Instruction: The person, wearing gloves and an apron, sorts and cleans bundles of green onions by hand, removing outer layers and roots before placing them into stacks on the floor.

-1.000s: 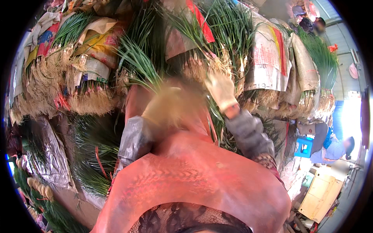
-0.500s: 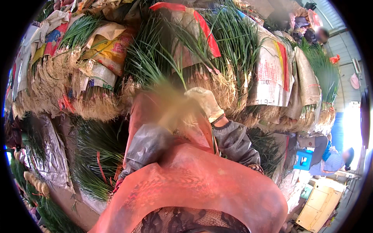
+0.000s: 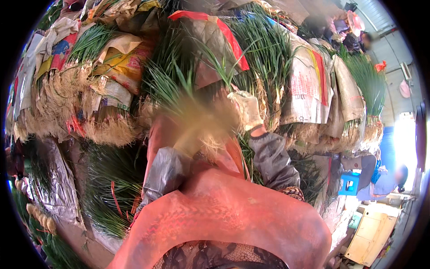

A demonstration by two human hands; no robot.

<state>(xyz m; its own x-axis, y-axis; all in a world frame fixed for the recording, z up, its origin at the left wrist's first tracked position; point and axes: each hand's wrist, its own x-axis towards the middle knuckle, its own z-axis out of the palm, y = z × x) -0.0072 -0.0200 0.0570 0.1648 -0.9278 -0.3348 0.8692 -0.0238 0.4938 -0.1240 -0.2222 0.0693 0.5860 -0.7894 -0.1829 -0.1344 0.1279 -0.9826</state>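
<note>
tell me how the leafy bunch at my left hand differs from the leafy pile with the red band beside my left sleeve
The leafy bunch runs into a blur at the left hand; the leafy pile shows no such blur.
The bunch's leaves look brighter green; the pile's look mostly darker.
The bunch has no band in view; the pile has a red band across it.
Both have long, narrow green leaves.

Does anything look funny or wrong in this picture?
Yes. A brownish blurry patch mostly hides the left hand, so its grip isn't clear. The pale yellow cabinet at lower right looks tipped, though the fisheye lens may be bending it. I can't see anything clearly spilled or broken.
</note>
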